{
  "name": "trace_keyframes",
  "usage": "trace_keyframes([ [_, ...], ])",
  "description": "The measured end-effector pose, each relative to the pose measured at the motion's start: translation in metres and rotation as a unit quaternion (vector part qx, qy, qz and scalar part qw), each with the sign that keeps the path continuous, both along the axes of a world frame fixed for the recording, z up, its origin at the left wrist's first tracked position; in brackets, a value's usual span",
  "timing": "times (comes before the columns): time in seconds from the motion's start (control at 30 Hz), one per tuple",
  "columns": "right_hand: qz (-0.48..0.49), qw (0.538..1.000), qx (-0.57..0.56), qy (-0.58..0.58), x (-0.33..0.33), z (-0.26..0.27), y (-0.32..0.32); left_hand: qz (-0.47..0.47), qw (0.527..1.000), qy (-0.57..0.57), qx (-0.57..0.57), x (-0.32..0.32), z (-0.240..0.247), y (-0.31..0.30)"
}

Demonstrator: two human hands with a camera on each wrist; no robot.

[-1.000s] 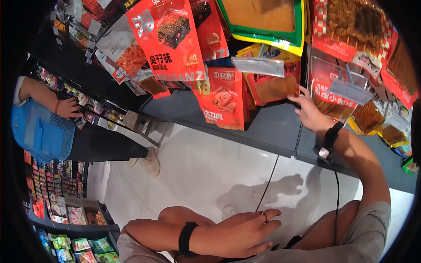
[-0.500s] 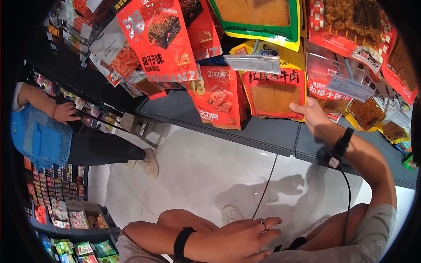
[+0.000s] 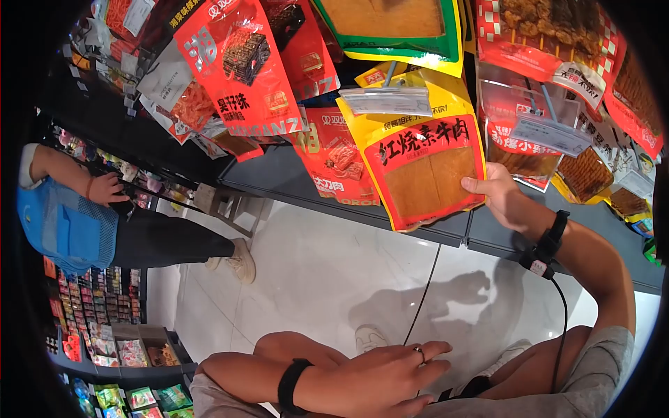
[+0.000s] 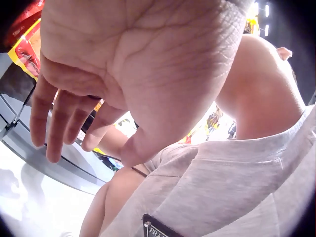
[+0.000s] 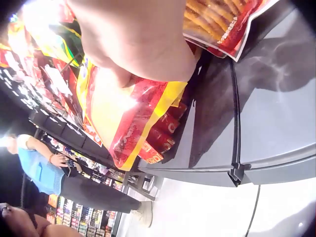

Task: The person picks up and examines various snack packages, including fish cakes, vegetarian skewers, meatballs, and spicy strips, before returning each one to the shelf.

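Note:
In the head view, the right hand (image 3: 503, 196) pinches the right edge of a yellow and red packet (image 3: 426, 182), thumb on its front. The packet tilts outward beneath a price tag holder (image 3: 387, 101). Its lower corner reaches over the grey shelf ledge in the right wrist view, where the right hand (image 5: 143, 44) covers part of the packet (image 5: 136, 123). The left hand (image 3: 380, 380) hangs over the lap with loose fingers, holding nothing; its palm (image 4: 133, 64) fills much of the left wrist view.
Red packets (image 3: 233, 63) hang to the left, a green-edged packet (image 3: 390, 28) above, and skewer packets (image 3: 543, 42) to the right. A grey shelf ledge (image 3: 432, 217) runs below. Another person with a blue bag (image 3: 66, 223) stands at the left, near a small stool (image 3: 233, 209).
The right hand has taken hold of the yellow and red packet and drawn its lower part outward, towards the camera. The left hand has hardly moved.

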State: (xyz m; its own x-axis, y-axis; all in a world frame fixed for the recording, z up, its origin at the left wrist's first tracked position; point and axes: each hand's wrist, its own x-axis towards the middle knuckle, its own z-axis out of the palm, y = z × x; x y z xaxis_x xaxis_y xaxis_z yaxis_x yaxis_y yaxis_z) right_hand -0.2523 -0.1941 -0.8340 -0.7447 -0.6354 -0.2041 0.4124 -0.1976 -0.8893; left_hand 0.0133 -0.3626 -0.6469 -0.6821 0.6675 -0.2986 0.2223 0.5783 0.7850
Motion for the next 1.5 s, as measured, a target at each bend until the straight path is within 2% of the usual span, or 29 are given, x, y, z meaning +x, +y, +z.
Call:
trace_keyframes([
  [0.23, 0.046, 0.991, -0.107, -0.065, 0.007, 0.023, 0.01, 0.022, 1.0, 0.011, -0.011, -0.002, -0.013, -0.002],
  [0.5, 0.086, 0.992, -0.089, -0.012, 0.015, 0.029, 0.018, 0.037, 0.999, 0.009, -0.035, -0.006, -0.018, -0.004],
  [0.57, 0.099, 0.991, -0.09, -0.019, 0.016, 0.027, 0.018, 0.039, 0.995, -0.053, -0.071, -0.007, -0.015, -0.004],
  [0.67, 0.109, 0.99, -0.089, -0.03, 0.018, 0.021, 0.015, 0.069, 0.997, 0.009, -0.042, -0.004, -0.022, -0.009],
  [0.73, 0.087, 0.981, -0.099, -0.143, 0.022, 0.013, 0.015, 0.094, 0.993, -0.022, -0.065, -0.003, -0.02, -0.009],
  [0.77, 0.087, 0.981, -0.1, -0.142, 0.024, 0.011, 0.014, 0.119, 0.988, -0.053, -0.087, -0.003, -0.019, -0.01],
  [0.83, 0.045, 0.965, -0.045, -0.256, 0.03, 0.006, 0.013, 0.134, 0.986, -0.049, -0.08, -0.004, -0.018, -0.01],
  [0.87, 0.046, 0.965, -0.045, -0.255, 0.032, -0.002, 0.013, 0.149, 0.985, -0.045, -0.073, -0.005, -0.018, -0.011],
  [0.93, 0.138, 0.927, -0.068, -0.343, 0.037, -0.01, 0.01, 0.154, 0.987, -0.021, -0.043, -0.006, -0.019, -0.01],
  [1.0, 0.162, 0.925, -0.067, -0.336, 0.049, -0.025, 0.011, 0.158, 0.987, 0.002, -0.011, -0.005, -0.019, -0.009],
  [1.03, 0.264, 0.881, -0.166, -0.355, 0.052, -0.042, 0.013, 0.176, 0.984, -0.005, -0.012, -0.003, -0.016, -0.007],
  [1.07, 0.359, 0.818, -0.262, -0.365, 0.052, -0.058, 0.016, 0.193, 0.981, -0.011, -0.013, -0.003, -0.015, -0.006],
  [1.1, 0.211, 0.765, -0.175, -0.583, 0.071, 0.031, 0.013, 0.195, 0.981, -0.013, -0.013, -0.005, -0.015, -0.006],
  [1.17, 0.235, 0.753, -0.182, -0.587, 0.076, 0.029, 0.008, 0.142, 0.988, 0.063, 0.011, -0.011, -0.016, -0.006],
  [1.27, 0.303, 0.722, -0.206, -0.587, 0.084, 0.021, -0.001, 0.111, 0.992, 0.066, 0.011, -0.012, -0.02, -0.003],
  [1.5, 0.447, 0.642, -0.256, -0.567, 0.096, 0.001, -0.016, 0.107, 0.992, 0.065, -0.006, -0.007, -0.023, -0.004],
])
